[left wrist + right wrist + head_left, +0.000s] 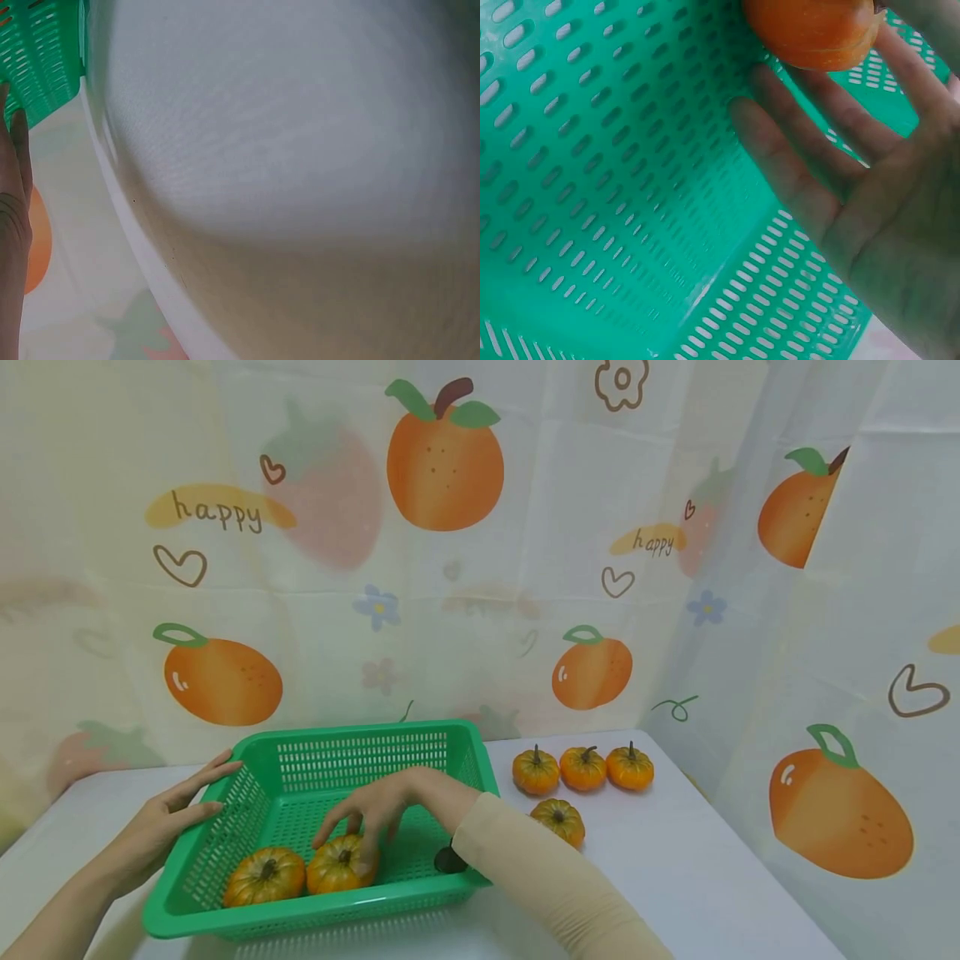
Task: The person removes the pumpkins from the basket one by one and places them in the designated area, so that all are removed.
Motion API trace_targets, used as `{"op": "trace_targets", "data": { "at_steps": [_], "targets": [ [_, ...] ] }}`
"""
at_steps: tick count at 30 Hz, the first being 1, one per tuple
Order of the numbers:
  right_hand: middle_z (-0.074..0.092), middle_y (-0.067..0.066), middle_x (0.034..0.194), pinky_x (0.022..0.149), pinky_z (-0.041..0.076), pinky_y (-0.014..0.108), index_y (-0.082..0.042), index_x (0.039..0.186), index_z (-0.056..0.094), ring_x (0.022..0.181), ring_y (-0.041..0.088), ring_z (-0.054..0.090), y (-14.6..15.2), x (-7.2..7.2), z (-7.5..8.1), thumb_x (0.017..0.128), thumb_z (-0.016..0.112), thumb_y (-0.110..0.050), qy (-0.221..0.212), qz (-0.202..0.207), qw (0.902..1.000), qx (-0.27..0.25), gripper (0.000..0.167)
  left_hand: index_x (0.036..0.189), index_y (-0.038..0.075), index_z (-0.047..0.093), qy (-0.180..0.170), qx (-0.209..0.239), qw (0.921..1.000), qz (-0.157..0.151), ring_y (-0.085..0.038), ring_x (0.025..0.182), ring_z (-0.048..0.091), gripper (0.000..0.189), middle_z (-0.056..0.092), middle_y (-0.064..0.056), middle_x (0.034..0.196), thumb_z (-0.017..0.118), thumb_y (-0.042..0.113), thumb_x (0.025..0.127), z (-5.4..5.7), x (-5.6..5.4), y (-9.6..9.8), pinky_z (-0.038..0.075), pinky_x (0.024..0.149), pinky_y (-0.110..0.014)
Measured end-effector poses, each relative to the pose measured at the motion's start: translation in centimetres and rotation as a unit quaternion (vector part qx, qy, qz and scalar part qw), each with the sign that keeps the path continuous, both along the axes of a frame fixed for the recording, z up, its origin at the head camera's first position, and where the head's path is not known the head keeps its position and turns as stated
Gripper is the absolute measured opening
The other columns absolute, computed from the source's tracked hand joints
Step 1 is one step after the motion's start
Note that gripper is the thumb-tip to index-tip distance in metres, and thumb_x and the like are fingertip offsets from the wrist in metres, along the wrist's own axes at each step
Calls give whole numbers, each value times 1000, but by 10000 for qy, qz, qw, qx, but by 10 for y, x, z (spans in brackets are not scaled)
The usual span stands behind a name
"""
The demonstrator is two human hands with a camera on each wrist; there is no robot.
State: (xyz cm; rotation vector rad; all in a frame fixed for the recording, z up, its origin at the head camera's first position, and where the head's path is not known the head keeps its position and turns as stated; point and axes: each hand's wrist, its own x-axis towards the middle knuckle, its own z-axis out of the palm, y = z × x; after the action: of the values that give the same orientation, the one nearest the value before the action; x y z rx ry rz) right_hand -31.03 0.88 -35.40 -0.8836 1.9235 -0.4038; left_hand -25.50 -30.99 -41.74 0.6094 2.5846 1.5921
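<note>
A green plastic basket (337,906) with slotted walls stands on the white table. My left hand (168,818) rests on its left rim, fingers fairly straight; in the left wrist view those fingers (20,150) lie along the basket's outer wall. Inside, at the front left, are two small orange-and-green pumpkins side by side. My right hand (378,806) reaches down into the basket and holds the right-hand pumpkin (341,865) between thumb and finger; its other fingers spread loosely in the right wrist view. The left-hand pumpkin (265,877) sits untouched beside it.
To the right of the basket, three pumpkins stand in a row, the middle pumpkin (582,768) among them. A nearer pumpkin (558,820) is partly behind my right sleeve (551,877). A fruit-print curtain (480,568) hangs behind the table (675,877).
</note>
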Motion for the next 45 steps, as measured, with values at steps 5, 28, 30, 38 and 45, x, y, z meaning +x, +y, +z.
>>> {"op": "trace_targets", "data": {
  "at_steps": [5,28,30,38,45],
  "targets": [
    [33,-7,159,92,54,32,-41,145,45,145,7,36,0,0,-1,86,76,-12,0,126,9999,84,74,158,18,24,-8,47,10000,-17,34,121,17,56,6,31,163,42,14,106,0,-1,-1,36,84,-2],
    [61,8,110,83,58,30,-27,142,51,94,14,62,-1,3,1,85,69,8,-930,-296,9950,-204,69,159,16,23,-50,114,9999,-105,35,119,18,56,5,31,163,41,14,106,2,0,0,37,84,-3],
    [59,10,115,83,59,32,-23,142,51,94,16,62,0,4,1,85,67,11,-1164,-438,9919,-246,68,159,17,23,-67,94,9999,-80,36,119,18,56,5,30,163,41,14,106,3,0,0,37,84,-3],
    [52,1,130,84,59,33,-23,137,55,106,14,60,5,-1,3,85,66,11,-1343,-672,9880,-367,63,159,17,23,-34,99,9999,-107,35,119,19,56,6,30,163,41,14,106,2,1,0,38,84,-3],
    [55,1,124,83,59,35,-24,134,56,105,15,60,13,-7,11,83,70,8,-1148,-780,9871,-802,62,159,18,22,-124,-27,9999,-70,35,119,17,56,3,27,165,41,17,106,3,1,1,37,82,-4]
  ]
}}
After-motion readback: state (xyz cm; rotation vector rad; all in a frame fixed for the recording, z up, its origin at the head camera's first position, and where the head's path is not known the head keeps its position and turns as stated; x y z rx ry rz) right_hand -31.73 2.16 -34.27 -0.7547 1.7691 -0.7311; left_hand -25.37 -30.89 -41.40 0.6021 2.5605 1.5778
